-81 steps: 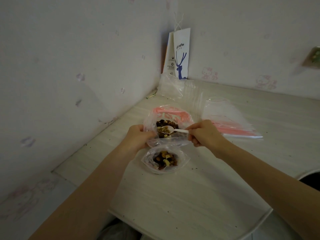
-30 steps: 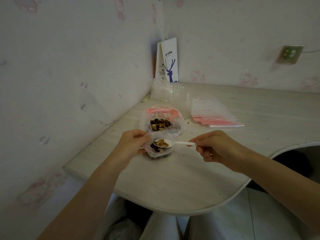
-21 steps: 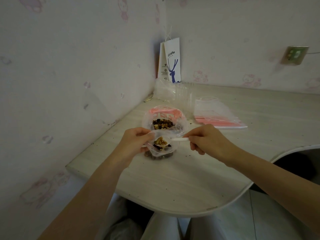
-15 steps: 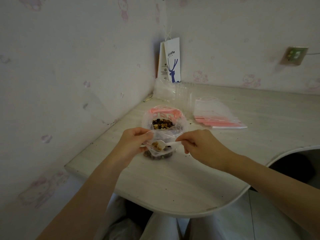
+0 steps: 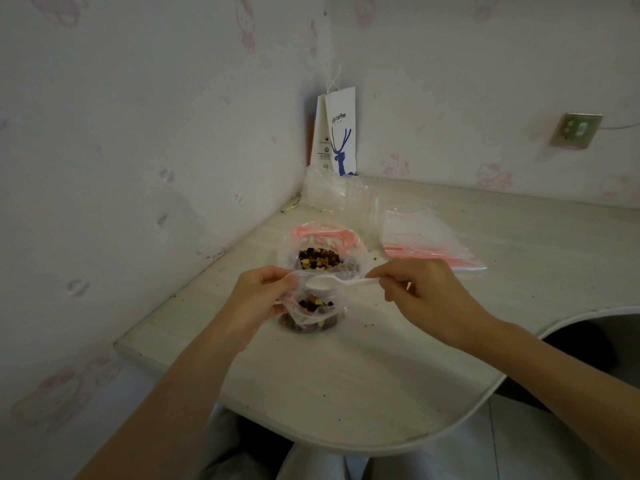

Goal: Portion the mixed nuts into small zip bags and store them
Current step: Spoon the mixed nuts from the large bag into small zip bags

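My left hand (image 5: 259, 297) is pinching the near-left rim of a small clear zip bag (image 5: 313, 318), thumb and fingers curled on the thin film and pulling its mouth open. My right hand (image 5: 427, 299) is gripping the handle end of a white plastic spoon (image 5: 323, 283) between thumb and fingertips. I am holding the spoon level just above the bag's mouth, and its bowl looks empty.

The small bag is sitting on the pale wood-grain table (image 5: 346, 375) in front of me, its base rounded out by a dark and tan heap of nuts. Just behind it, a larger clear bag with a pink zip strip (image 5: 322, 237) is standing open with the mixed nuts (image 5: 319, 259) inside. A flat stack of empty clear zip bags (image 5: 429, 244) is lying to the right, well apart.

I am judging the film as soft, light and slippery. It will likely slump shut if I let go, so the rim beside the zip strip is the place to hold. The nuts are hard, loose and likely to roll, and the spoon looks stiff but flimsy.
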